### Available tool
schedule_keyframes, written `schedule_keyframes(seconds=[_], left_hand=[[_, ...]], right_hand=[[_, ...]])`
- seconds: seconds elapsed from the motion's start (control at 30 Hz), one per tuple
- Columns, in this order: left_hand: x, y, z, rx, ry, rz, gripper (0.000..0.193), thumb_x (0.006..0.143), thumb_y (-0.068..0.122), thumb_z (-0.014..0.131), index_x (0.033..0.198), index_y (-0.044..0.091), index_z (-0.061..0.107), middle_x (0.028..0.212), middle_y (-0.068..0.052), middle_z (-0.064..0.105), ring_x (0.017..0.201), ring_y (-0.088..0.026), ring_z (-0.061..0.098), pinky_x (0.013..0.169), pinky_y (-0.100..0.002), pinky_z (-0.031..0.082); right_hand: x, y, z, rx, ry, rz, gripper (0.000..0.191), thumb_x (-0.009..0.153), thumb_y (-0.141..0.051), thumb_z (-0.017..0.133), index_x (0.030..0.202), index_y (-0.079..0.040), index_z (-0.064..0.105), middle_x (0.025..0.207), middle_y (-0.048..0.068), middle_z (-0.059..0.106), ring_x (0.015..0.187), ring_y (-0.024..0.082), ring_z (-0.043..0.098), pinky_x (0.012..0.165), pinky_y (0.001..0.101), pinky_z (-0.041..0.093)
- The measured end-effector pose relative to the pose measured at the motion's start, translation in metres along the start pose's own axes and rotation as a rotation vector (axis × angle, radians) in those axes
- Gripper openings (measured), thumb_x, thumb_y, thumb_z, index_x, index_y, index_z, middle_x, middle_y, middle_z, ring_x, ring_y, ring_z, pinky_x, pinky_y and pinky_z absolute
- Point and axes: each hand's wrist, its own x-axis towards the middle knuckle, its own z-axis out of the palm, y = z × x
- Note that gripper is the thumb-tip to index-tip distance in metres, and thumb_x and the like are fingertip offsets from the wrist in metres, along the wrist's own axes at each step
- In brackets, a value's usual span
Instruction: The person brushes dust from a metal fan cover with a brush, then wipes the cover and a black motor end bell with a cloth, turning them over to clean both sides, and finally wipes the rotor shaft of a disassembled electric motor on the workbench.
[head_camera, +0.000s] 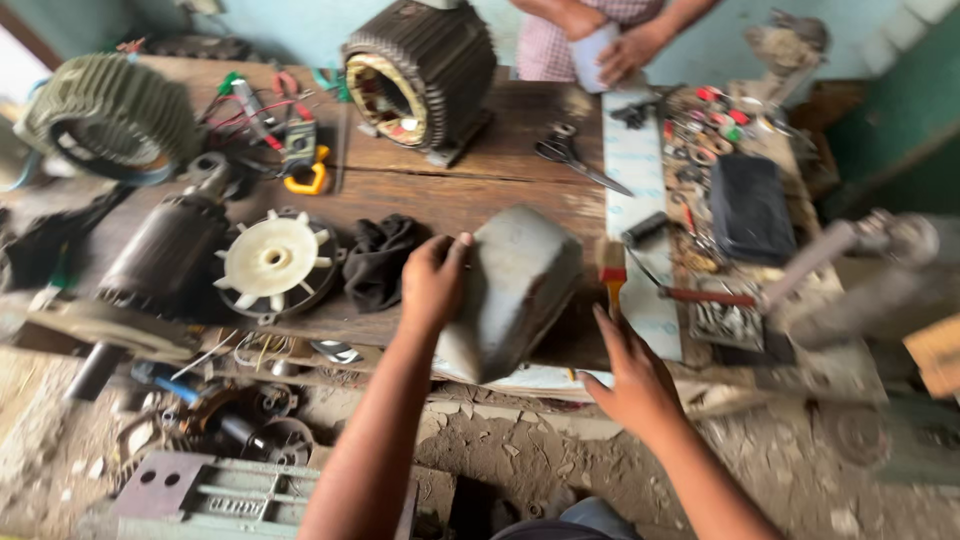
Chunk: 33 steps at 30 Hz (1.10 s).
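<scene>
My left hand (432, 282) grips the left edge of a grey metal motor cover (515, 285) that lies at the front edge of the wooden workbench (470, 190). My right hand (632, 375) is spread with fingers apart just right of the cover, near a small paintbrush with a red and yellow handle (612, 278). A black cloth (380, 258) lies just left of my left hand, and a cream plastic fan (272, 258) lies beyond it.
A ribbed motor stator (418, 72) stands at the back, scissors (572, 158) beside it. A rotor (165, 250) and a second stator (105, 115) sit left. Another person's hands (610, 40) hold a white object across the bench. Small tools and a black case (750, 208) crowd the right.
</scene>
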Motion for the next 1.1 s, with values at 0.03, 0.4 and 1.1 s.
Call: schedule_keyframes(seconds=[0.03, 0.4, 1.1], left_hand=[[-0.003, 0.001, 0.002, 0.004, 0.029, 0.018, 0.041, 0.097, 0.039, 0.068, 0.093, -0.002, 0.072, 0.077, -0.018, 0.071, 0.065, -0.022, 0.064, 0.065, -0.036, 0.052], [-0.079, -0.050, -0.068, -0.210, -0.021, -0.064, 0.031, 0.096, 0.030, 0.063, 0.084, 0.002, 0.066, 0.065, 0.002, 0.055, 0.065, -0.007, 0.050, 0.058, -0.029, 0.044], [-0.127, -0.073, -0.165, -0.348, 0.136, -0.289, 0.032, 0.094, 0.022, 0.067, 0.071, 0.001, 0.061, 0.064, 0.004, 0.048, 0.063, -0.005, 0.042, 0.054, -0.028, 0.035]], right_hand=[[-0.005, -0.015, -0.009, 0.040, 0.093, -0.009, 0.072, 0.080, -0.021, 0.077, 0.144, 0.000, 0.051, 0.138, 0.028, 0.056, 0.121, 0.046, 0.060, 0.097, 0.0480, 0.051], [0.099, -0.040, -0.059, 0.431, 0.385, -0.426, 0.030, 0.092, -0.002, 0.068, 0.121, 0.003, 0.060, 0.119, 0.016, 0.067, 0.106, 0.026, 0.064, 0.096, 0.0330, 0.049], [0.268, -0.012, 0.153, 0.707, -0.105, -0.179, 0.047, 0.079, 0.004, 0.068, 0.125, -0.006, 0.065, 0.122, 0.010, 0.069, 0.116, 0.022, 0.064, 0.099, 0.0347, 0.051]])
